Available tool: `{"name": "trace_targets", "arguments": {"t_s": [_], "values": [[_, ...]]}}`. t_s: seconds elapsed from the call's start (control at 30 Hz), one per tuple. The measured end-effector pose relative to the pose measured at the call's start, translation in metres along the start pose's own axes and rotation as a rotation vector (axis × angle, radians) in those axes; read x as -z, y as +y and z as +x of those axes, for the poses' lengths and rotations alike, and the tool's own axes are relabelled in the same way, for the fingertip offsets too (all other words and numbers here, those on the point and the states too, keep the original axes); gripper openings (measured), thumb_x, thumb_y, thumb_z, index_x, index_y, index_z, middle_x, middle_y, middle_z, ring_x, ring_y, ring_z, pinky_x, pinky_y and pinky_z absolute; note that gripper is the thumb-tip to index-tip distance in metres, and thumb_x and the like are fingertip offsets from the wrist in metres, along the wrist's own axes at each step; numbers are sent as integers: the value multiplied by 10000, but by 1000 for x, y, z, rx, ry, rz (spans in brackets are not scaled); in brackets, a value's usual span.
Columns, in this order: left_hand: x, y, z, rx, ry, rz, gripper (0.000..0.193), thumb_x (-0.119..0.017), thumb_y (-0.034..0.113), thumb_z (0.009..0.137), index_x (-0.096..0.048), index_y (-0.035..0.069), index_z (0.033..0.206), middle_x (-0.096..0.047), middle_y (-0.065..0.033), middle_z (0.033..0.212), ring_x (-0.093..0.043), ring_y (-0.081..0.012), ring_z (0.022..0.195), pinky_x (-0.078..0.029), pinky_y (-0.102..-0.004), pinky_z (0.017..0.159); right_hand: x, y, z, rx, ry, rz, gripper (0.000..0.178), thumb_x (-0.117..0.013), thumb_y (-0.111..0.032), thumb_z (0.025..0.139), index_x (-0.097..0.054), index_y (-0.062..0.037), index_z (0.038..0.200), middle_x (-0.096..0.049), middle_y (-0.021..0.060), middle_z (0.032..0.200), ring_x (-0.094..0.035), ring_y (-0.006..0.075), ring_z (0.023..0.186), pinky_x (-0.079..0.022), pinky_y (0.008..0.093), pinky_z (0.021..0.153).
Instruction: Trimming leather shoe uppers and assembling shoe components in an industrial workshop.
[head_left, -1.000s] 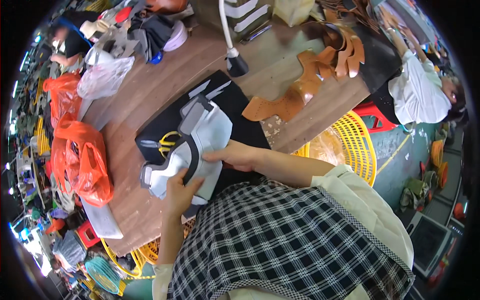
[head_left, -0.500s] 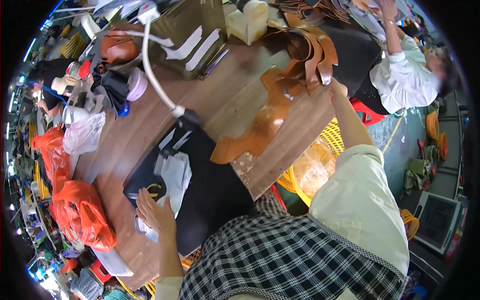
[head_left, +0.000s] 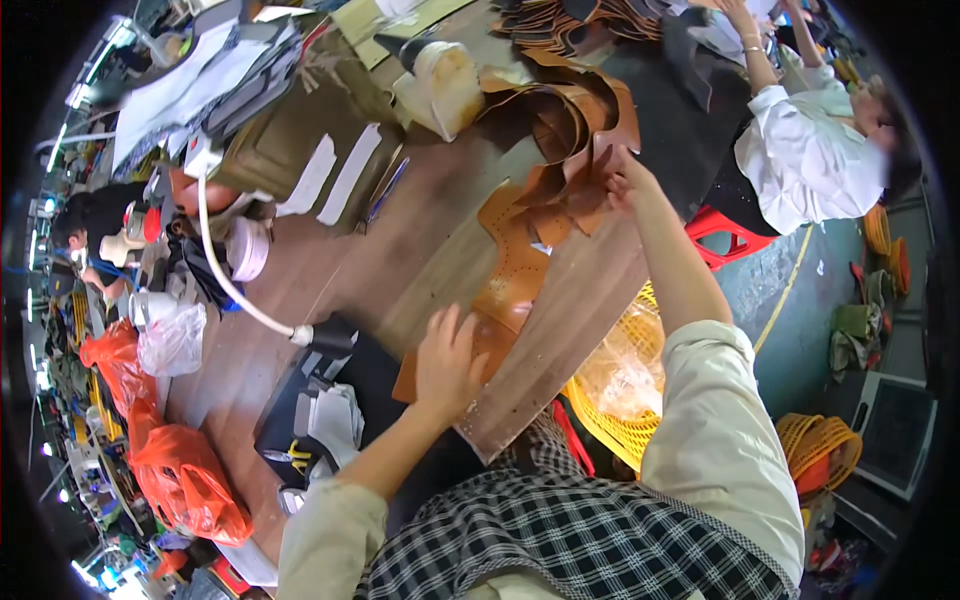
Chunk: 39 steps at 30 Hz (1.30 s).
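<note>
A long brown leather piece (head_left: 510,290) with punched holes lies along the table. My left hand (head_left: 447,362) is over its near end, fingers spread and nothing held; whether the fingertips touch the leather I cannot tell. At the far right, my right hand (head_left: 628,185) has its fingers bent on the edge of a curled brown leather piece (head_left: 612,145), part of an overlapping pile. Left of my left forearm, yellow-handled scissors (head_left: 292,457) and a stack of grey-white pieces (head_left: 335,417) lie on a black mat (head_left: 385,385).
A white flexible-neck lamp (head_left: 235,285) with a black head arches over the table. Yellow baskets (head_left: 620,425) with clear plastic stand below the right edge. Orange bags (head_left: 185,480) are at the left. Another person (head_left: 805,160) works at the far right beside a red stool (head_left: 722,238).
My left hand has moved right and away from me, from beside the scissors to the long leather piece's near end. My right hand stays at the pile's edge. The whole view has shifted.
</note>
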<state>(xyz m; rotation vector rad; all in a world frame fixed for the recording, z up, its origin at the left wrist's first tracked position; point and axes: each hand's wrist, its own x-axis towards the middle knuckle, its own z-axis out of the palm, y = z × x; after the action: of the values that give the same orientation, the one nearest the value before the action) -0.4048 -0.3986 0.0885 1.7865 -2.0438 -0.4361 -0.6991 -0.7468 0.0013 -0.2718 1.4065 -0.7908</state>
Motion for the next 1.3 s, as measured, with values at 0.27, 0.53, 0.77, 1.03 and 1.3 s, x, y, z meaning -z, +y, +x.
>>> {"name": "trace_targets", "arguments": {"t_s": [0.27, 0.53, 0.77, 1.03, 1.3], "values": [[-54, 24, 83, -13, -19, 6, 690, -731, 171, 698, -423, -5, 1291, -417, -222, 1339, -394, -412, 1233, -377, -486, 959, -55, 25, -20, 454, 282, -248, 736, -794, -515, 674, -598, 35, 1123, -604, 137, 1063, -589, 246, 918, -464, 390, 750], [-39, 9, -3, -21, -190, 204, 826, -770, 216, 704, -352, 93, 1405, -337, -197, 1435, -359, -379, 1284, -342, -474, 978, -90, 13, 0, 92, -30, 166, 801, -852, -389, 669, -517, 18, 1273, -562, 176, 1220, -543, 290, 1090, -446, 413, 900], [-34, -1, -28, 131, -266, 180, 857, -755, 278, 728, -309, 33, 1419, -327, -205, 1446, -336, -373, 1310, -327, -462, 1010, -127, 26, 1, 411, 88, 88, 687, -835, -174, 712, -498, 19, 1279, -614, 84, 1164, -564, 226, 1070, -442, 345, 915], [-30, -8, -34, 90, -271, 182, 851, -755, 310, 721, -332, 35, 1406, -346, -182, 1441, -341, -334, 1320, -331, -433, 1017, -165, 37, 16, 151, -209, 431, 306, -777, -267, 788, -643, -96, 1004, -640, 63, 965, -579, 248, 902, -495, 427, 820], [-26, -13, -33, 39, -305, 238, 864, -751, 331, 720, -325, 55, 1419, -346, -169, 1450, -338, -314, 1331, -348, -430, 1014, -154, 3, -17, 194, -317, 463, 378, -679, -177, 869, -567, -81, 1218, -581, 77, 1255, -547, 283, 1128, -451, 462, 961]]}}
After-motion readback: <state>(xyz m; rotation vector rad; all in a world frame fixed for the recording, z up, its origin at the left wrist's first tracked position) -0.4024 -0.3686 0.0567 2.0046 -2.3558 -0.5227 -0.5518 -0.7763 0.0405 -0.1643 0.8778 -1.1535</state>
